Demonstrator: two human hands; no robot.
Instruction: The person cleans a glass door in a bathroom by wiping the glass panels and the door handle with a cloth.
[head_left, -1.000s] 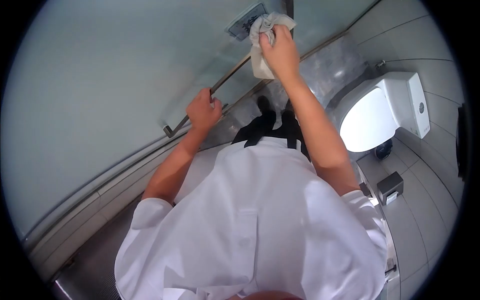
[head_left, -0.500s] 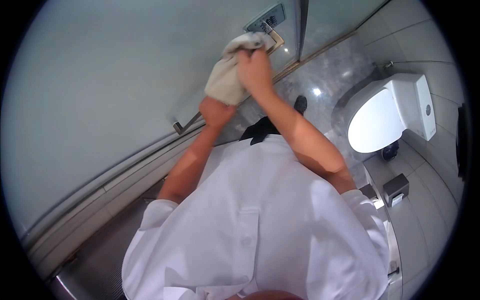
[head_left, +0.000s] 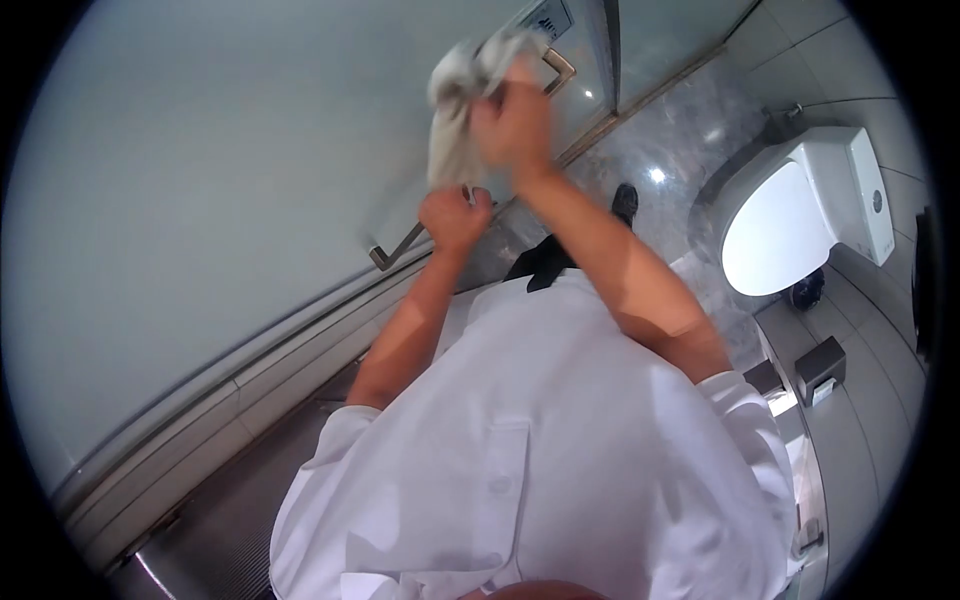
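My right hand [head_left: 513, 120], slightly blurred, is closed around a pale cloth [head_left: 455, 130]. Bunched at the top, the cloth hangs in folds against a frosted glass panel [head_left: 250, 150]. Just right of its upper end is a square metal handle [head_left: 562, 70]. Below the cloth, my left hand [head_left: 455, 217] is closed at a metal bar handle [head_left: 395, 247] on the panel. The bar shows on both sides of this hand, and the cloth's lower end reaches its knuckles. Exactly how the fingers wrap is partly hidden.
A white toilet [head_left: 800, 215] stands at the right against a tiled wall. A small label [head_left: 550, 18] is on the glass near the top. Along the panel's foot runs a sill [head_left: 250, 390]. A metal paper holder [head_left: 820, 370] is at the lower right.
The view has shifted, so the toilet and bar handle appear farther right. The cloth's upper part is now bunched up and to the left, farther from the square handle. My left hand stays at the bar.
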